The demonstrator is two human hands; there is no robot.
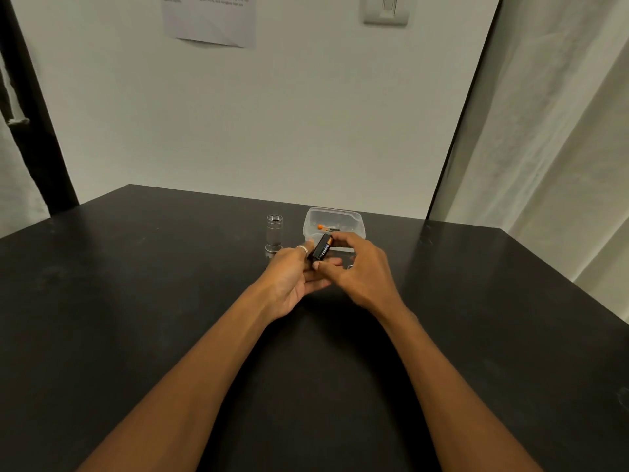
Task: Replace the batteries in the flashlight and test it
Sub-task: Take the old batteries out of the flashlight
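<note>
The fingers (337,237) of the right hand (360,270) pinch a black-and-copper battery (322,250) end to end, thumb underneath. The left hand (291,277) cups it from the side, its fingers curled against it, likely to steady it. It is tilted copper end up, probably to check polarity. Whether a dark holder surrounds it is unclear. Just beyond the left hand the flashlight (274,232) stands upright on the worktop (153,284), open end up, seemingly ready for loading. Behind the right hand a clear tub (355,221) holds small parts, at least one orange-tipped, likely to stop them rolling.
</note>
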